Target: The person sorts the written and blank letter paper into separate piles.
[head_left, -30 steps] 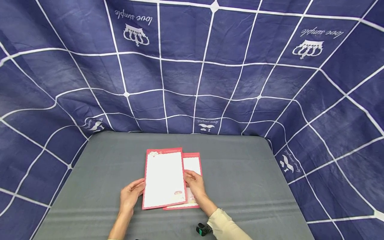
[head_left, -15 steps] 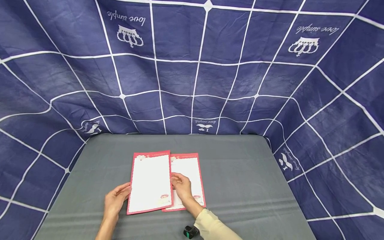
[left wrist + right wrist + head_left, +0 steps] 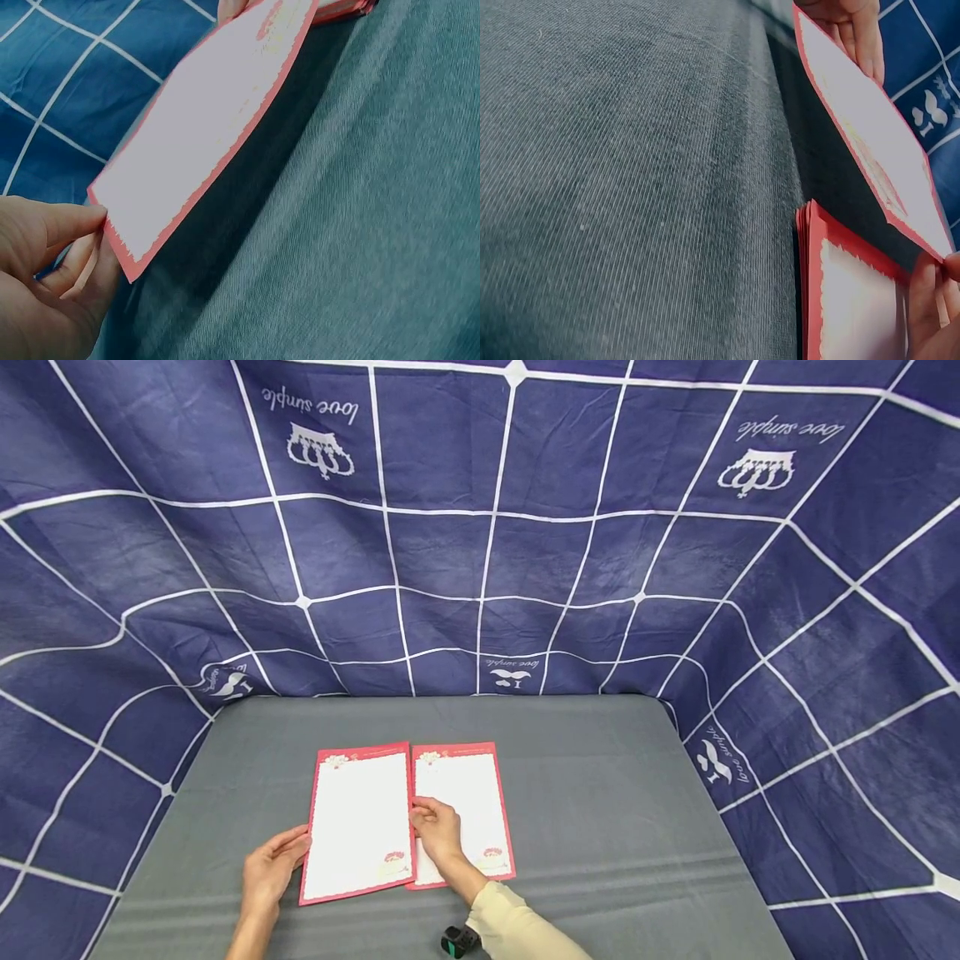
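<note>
A red-bordered white sheet (image 3: 360, 827), with a flower print in its top left corner, is held raised over the table between both hands. My left hand (image 3: 268, 870) pinches its left edge between thumb and fingers; the left wrist view shows this sheet (image 3: 187, 127) bowing slightly. On the opposite edge, my right hand (image 3: 438, 833) pinches the paper. Beneath and to the right lies a stack of like sheets (image 3: 476, 793), several layers thick at its edge (image 3: 804, 262) in the right wrist view. The right hand hides part of the stack's left side.
A grey cloth (image 3: 600, 810) covers the table. Blue curtains (image 3: 450, 552) with white grid lines hang behind it and along both sides. A small black device (image 3: 456, 941) sits by the right sleeve (image 3: 517, 922).
Both hands have carried the sheet left, off the stack and slightly nearer the front, uncovering most of the stack's top sheet. The head view has shifted a little.
</note>
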Action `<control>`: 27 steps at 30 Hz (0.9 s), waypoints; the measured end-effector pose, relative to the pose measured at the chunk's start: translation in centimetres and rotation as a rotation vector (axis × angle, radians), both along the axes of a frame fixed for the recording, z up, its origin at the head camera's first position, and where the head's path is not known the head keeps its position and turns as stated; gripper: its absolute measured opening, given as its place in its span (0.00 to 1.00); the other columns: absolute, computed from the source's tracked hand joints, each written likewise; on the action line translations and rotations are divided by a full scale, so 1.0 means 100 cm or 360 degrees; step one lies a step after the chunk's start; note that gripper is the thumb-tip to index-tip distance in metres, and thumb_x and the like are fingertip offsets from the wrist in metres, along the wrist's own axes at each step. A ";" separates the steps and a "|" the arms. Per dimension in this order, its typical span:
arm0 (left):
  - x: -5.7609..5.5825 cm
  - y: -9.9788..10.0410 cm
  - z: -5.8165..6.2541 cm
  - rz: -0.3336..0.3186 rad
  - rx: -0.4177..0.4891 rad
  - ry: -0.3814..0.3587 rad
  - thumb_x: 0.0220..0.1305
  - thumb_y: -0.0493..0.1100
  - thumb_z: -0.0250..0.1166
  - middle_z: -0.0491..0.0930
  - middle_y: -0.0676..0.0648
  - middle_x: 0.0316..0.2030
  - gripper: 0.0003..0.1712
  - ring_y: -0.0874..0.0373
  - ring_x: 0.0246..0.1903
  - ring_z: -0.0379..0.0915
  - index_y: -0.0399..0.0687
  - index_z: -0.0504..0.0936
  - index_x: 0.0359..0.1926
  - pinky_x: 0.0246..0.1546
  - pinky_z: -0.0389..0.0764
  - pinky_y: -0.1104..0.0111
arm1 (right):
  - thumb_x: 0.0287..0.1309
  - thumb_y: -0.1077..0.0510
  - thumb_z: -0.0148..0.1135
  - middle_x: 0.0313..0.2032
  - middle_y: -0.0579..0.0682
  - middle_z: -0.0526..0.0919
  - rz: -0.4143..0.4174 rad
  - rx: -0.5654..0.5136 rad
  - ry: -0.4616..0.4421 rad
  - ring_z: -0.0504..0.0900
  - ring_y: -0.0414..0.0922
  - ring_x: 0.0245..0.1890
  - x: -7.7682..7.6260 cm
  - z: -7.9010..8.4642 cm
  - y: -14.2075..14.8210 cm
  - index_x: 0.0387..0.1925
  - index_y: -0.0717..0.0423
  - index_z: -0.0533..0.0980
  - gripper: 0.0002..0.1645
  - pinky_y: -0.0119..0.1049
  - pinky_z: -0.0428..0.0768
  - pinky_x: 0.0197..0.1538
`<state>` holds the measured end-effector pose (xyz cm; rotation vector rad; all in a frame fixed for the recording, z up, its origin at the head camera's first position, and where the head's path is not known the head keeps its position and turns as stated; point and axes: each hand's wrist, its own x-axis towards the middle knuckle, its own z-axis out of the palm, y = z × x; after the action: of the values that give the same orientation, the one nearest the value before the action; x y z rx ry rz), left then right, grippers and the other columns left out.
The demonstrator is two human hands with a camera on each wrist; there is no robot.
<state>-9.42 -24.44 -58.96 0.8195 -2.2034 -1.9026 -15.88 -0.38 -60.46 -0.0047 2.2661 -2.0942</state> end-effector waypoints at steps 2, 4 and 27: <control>0.000 -0.003 -0.001 0.0004 -0.0005 -0.0002 0.65 0.31 0.65 0.87 0.55 0.33 0.22 0.75 0.32 0.79 0.23 0.76 0.57 0.35 0.81 0.78 | 0.57 0.72 0.64 0.29 0.53 0.87 0.0004 0.0001 0.0024 0.83 0.39 0.24 0.000 -0.001 -0.003 0.44 0.69 0.83 0.12 0.28 0.82 0.27; 0.000 -0.006 -0.001 0.0000 -0.0017 -0.0006 0.64 0.31 0.66 0.87 0.54 0.34 0.22 0.76 0.32 0.79 0.23 0.76 0.57 0.35 0.81 0.78 | 0.56 0.72 0.64 0.29 0.53 0.86 0.0009 0.0008 0.0032 0.83 0.39 0.23 0.000 -0.001 -0.006 0.44 0.69 0.83 0.12 0.28 0.81 0.26; -0.001 -0.019 -0.003 -0.0102 -0.0653 -0.0184 0.65 0.47 0.67 0.87 0.39 0.39 0.22 0.71 0.31 0.77 0.32 0.84 0.50 0.28 0.74 0.80 | 0.61 0.65 0.63 0.27 0.47 0.86 0.0213 0.0272 0.0103 0.81 0.33 0.20 0.004 0.008 -0.012 0.45 0.72 0.82 0.14 0.25 0.79 0.23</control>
<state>-9.55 -26.37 -59.23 0.8072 -2.5882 -1.3752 -15.48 -1.61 -59.65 -0.2134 2.4005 -1.8565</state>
